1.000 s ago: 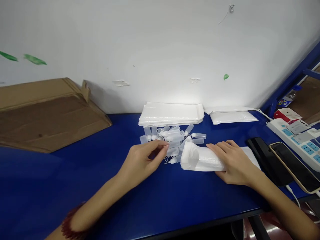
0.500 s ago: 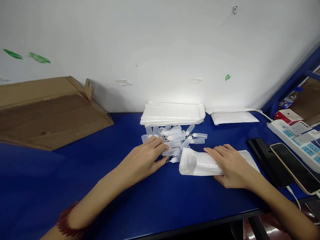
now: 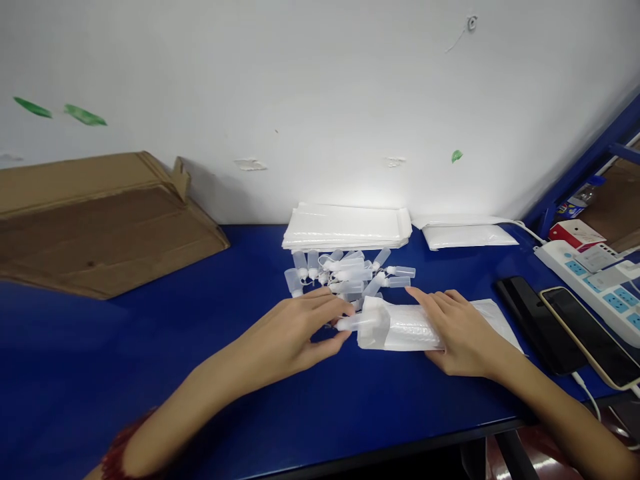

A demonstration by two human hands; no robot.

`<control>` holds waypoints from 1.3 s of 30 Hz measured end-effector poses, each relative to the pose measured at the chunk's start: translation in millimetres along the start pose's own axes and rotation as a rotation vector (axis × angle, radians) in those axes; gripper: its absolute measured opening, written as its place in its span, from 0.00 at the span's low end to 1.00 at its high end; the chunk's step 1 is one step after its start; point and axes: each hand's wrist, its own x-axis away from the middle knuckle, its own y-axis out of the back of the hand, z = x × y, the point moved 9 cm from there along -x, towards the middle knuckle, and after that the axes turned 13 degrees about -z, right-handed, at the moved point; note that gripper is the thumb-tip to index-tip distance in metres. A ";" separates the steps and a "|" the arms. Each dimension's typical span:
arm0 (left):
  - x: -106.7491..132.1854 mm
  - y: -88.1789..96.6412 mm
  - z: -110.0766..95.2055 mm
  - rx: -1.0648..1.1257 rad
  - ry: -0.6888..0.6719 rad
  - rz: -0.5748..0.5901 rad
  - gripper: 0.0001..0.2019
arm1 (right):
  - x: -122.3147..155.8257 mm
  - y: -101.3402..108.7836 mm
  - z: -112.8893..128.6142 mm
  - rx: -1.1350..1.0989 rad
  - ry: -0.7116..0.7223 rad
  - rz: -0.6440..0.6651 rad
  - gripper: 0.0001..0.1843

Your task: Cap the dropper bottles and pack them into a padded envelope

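Note:
Between the fingertips of my left hand point(image 3: 313, 327) is a small translucent plastic bottle point(image 3: 353, 323), held by its cap end. The bottle's far end lies at the mouth of a white bubble mailer point(image 3: 415, 327). My right hand point(image 3: 457, 333) grips that mailer from above, fingers over its top and thumb along the near side. Just behind my left hand lies a loose pile of similar small bottles point(image 3: 350, 270), some with thin loops or strings at their caps.
Behind the pile lies a stack of flat white mailers point(image 3: 347, 225), with another mailer point(image 3: 467, 236) to its right. A cardboard box point(image 3: 105, 233) stands left. Two phones point(image 3: 537, 327) point(image 3: 590, 337) and a white power strip point(image 3: 600, 287) are at right. The wall point(image 3: 320, 100) rises behind.
My left hand has moved from the pile a little right and nearer, now with a bottle at the mailer's mouth. My right hand keeps its grip on the mailer.

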 end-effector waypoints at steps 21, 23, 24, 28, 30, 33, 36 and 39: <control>-23.5 -1.9 9.0 -0.200 -0.003 -0.408 0.10 | 4.1 -4.9 8.1 0.009 0.030 0.080 0.42; -31.7 -12.6 7.9 -0.310 -0.035 -0.323 0.12 | 4.5 -4.6 9.2 0.011 0.030 0.093 0.42; -35.2 -16.8 6.8 -0.361 -0.049 -0.283 0.13 | 4.6 -4.4 9.3 0.014 0.028 0.097 0.42; -44.6 -25.1 4.6 -0.478 -0.053 -0.158 0.13 | 4.9 -3.7 9.8 0.027 0.033 0.108 0.42; -47.1 -28.0 6.2 -0.502 -0.024 -0.099 0.13 | 5.3 -3.2 10.7 0.031 0.040 0.108 0.42; -49.9 -31.6 9.3 -0.514 0.036 -0.037 0.13 | 6.2 -2.7 12.1 0.031 0.048 0.108 0.42; -51.7 -28.3 13.0 -0.479 0.123 -0.055 0.10 | 6.2 -3.0 11.1 0.024 0.037 0.109 0.43; -48.8 -9.5 16.7 -0.390 0.208 -0.186 0.09 | 4.8 -2.6 7.5 0.015 0.016 0.101 0.44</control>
